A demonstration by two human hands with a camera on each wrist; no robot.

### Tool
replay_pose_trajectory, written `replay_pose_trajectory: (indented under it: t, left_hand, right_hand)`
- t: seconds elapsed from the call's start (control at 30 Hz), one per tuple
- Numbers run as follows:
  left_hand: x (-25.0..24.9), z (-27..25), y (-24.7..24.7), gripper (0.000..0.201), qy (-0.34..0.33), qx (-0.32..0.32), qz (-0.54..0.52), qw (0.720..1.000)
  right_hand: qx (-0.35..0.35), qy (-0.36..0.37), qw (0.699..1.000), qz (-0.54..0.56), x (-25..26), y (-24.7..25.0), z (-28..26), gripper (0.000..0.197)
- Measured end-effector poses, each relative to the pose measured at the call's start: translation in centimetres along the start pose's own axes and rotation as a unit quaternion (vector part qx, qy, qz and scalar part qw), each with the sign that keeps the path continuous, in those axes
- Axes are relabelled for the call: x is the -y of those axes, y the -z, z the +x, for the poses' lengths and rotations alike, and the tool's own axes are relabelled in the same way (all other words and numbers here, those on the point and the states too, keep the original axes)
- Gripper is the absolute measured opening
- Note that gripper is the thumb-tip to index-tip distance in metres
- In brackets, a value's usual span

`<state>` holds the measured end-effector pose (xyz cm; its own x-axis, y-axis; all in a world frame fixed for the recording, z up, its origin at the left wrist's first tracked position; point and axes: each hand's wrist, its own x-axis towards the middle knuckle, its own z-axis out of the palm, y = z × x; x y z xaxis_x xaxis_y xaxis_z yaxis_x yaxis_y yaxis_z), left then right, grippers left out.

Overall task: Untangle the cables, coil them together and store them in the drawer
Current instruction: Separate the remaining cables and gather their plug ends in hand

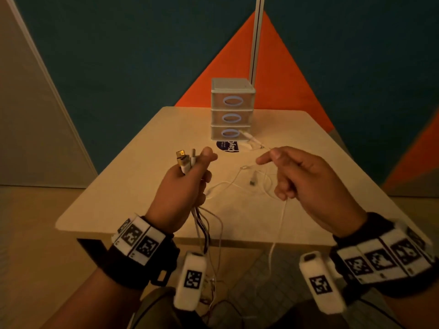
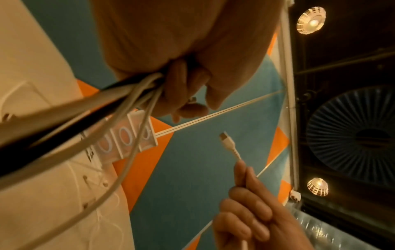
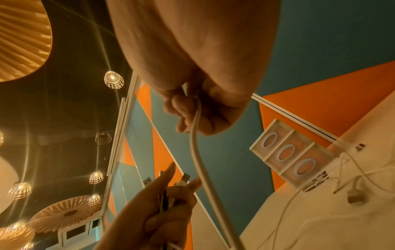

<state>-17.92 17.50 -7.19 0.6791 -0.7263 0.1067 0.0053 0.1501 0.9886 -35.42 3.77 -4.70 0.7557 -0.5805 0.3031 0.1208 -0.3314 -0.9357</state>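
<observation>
My left hand (image 1: 199, 167) grips a bundle of cable ends (image 1: 185, 160), their plugs sticking up above the fist; white and black cords (image 1: 202, 231) hang below it past the table's front edge. From the left wrist, the same bundle (image 2: 128, 91) runs out of the curled fingers. My right hand (image 1: 273, 157) pinches one white cable (image 1: 281, 224) between thumb and forefinger. Its plug (image 2: 226, 142) juts beyond the fingertips. This cable (image 3: 198, 148) drops from the right hand (image 3: 192, 111). A three-drawer unit (image 1: 231, 110) stands at the table's back, all drawers closed.
Loose thin white cables (image 1: 237, 184) and a small plug (image 1: 253, 180) lie on the beige table (image 1: 133, 186) between my hands and the drawers. A dark round sticker (image 1: 231, 147) sits before the unit. Teal and orange wall panels stand behind.
</observation>
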Motion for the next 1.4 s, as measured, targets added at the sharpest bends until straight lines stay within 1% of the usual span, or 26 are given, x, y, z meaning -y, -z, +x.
replay_pose_trajectory:
  t: [0.1, 0.17, 0.2, 0.27, 0.3, 0.37, 0.5, 0.53, 0.6, 0.63, 0.67, 0.73, 0.77, 0.8, 0.83, 0.87, 0.9, 0.97, 1.0, 1.07, 1.13, 1.2, 1.3, 1.33, 1.37, 1.4]
  left_hand:
    - [-0.5, -0.5, -1.2, 0.053, 0.001, 0.071, -0.055, 0.996]
    - [-0.6, -0.6, -2.1, 0.061, -0.009, 0.093, -0.058, 0.994]
    - [-0.6, -0.6, -2.3, 0.056, -0.021, 0.087, -0.054, 0.995]
    - [-0.9, -0.7, -2.6, 0.038, -0.040, 0.063, -0.043, 0.996]
    - [-1.1, -0.7, -2.7, 0.036, -0.039, 0.054, -0.037, 0.997]
    - [-1.4, -0.6, -2.6, 0.037, -0.025, 0.039, -0.042, 0.998]
    - [-1.3, -0.4, -1.7, 0.042, -0.017, 0.018, -0.059, 0.998]
    - [-1.3, -0.3, -1.5, 0.043, -0.017, 0.010, -0.054, 0.998]
    - [-1.3, -0.1, -1.0, 0.041, -0.018, 0.011, -0.065, 0.998]
    - [-1.4, -0.1, -0.8, 0.040, -0.021, 0.024, -0.081, 0.996]
    - [-1.6, -0.1, -0.7, 0.040, -0.021, 0.044, -0.099, 0.994]
    - [-1.9, -0.3, -0.6, 0.040, -0.010, 0.082, -0.132, 0.988]
    - [-2.1, -0.5, -0.6, 0.039, -0.002, 0.100, -0.145, 0.984]
    - [-2.1, -0.7, -0.8, 0.037, -0.001, 0.120, -0.152, 0.981]
    - [-2.0, -0.9, -1.1, 0.034, -0.009, 0.139, -0.149, 0.979]
    - [-1.8, -1.0, -1.6, 0.030, -0.024, 0.152, -0.137, 0.979]
    - [-1.5, -1.2, -2.1, 0.024, -0.044, 0.158, -0.120, 0.979]
    - [-1.1, -1.4, -2.9, 0.018, -0.077, 0.141, -0.087, 0.983]
    - [-1.1, -1.5, -3.0, 0.016, -0.089, 0.129, -0.066, 0.985]
    - [-1.4, -1.5, -2.7, 0.010, -0.124, 0.099, -0.007, 0.987]
    - [-1.6, -1.3, -1.8, 0.012, -0.137, 0.065, 0.027, 0.988]
    - [-1.4, -0.9, -1.1, 0.022, -0.101, 0.067, 0.015, 0.993]
    - [-0.9, -0.9, -1.1, 0.023, -0.010, 0.106, 0.002, 0.994]
    - [-0.7, -0.9, -1.2, 0.024, 0.016, 0.124, -0.001, 0.992]
    - [-0.5, -1.0, -1.3, 0.025, 0.031, 0.137, -0.009, 0.990]
    - [-0.3, -1.0, -1.4, 0.027, 0.031, 0.140, -0.014, 0.990]
  right_hand:
    - [0.065, 0.021, 0.996, -0.059, -0.2, -1.6, -0.3, 0.029]
    - [0.120, 0.035, 0.988, -0.093, -0.9, -3.3, -0.7, 0.027]
    - [0.142, 0.038, 0.982, -0.116, -1.3, -4.0, -1.0, 0.026]
    - [0.169, 0.045, 0.974, -0.145, -2.2, -5.0, -1.7, 0.027]
    - [0.174, 0.046, 0.973, -0.146, -2.6, -5.2, -1.9, 0.030]
    - [0.176, 0.029, 0.975, -0.130, -3.2, -5.3, -2.4, 0.036]
    - [0.184, -0.052, 0.980, -0.054, -5.2, -4.6, -3.4, 0.039]
    - [0.198, -0.063, 0.976, -0.068, -5.8, -4.2, -3.8, 0.039]
    - [0.222, -0.066, 0.959, -0.163, -7.1, -3.4, -4.8, 0.043]
    - [0.218, -0.060, 0.950, -0.215, -7.7, -3.0, -5.3, 0.047]
    - [0.191, -0.056, 0.950, -0.239, -8.0, -2.6, -5.7, 0.048]
    - [0.097, -0.033, 0.971, -0.215, -7.7, -1.8, -6.0, 0.045]
    - [0.054, -0.006, 0.977, -0.204, -7.2, -1.6, -5.8, 0.046]
    - [0.033, 0.025, 0.979, -0.202, -6.6, -1.5, -5.3, 0.051]
    - [0.043, 0.043, 0.978, -0.201, -5.8, -1.6, -4.7, 0.059]
    - [0.079, 0.044, 0.979, -0.185, -4.9, -2.1, -3.9, 0.064]
    - [0.131, 0.028, 0.978, -0.160, -4.1, -2.7, -3.1, 0.061]
    - [0.227, -0.012, 0.965, -0.134, -3.3, -4.3, -1.9, 0.036]
    - [0.252, -0.025, 0.958, -0.131, -2.9, -5.0, -1.4, 0.026]
    - [0.263, -0.034, 0.958, -0.112, -2.8, -5.9, -1.2, 0.027]
    - [0.237, -0.027, 0.967, -0.092, -2.6, -6.4, -1.4, 0.024]
    - [0.213, -0.015, 0.973, -0.083, -2.7, -6.7, -1.6, 0.025]
    - [0.180, 0.014, 0.979, -0.098, -3.4, -7.3, -1.6, 0.026]
    - [0.173, 0.017, 0.979, -0.106, -3.6, -7.6, -1.5, 0.031]
    - [0.170, 0.019, 0.978, -0.119, -3.9, -7.9, -1.3, 0.041]
    - [0.166, 0.022, 0.978, -0.123, -4.0, -8.0, -1.3, 0.046]
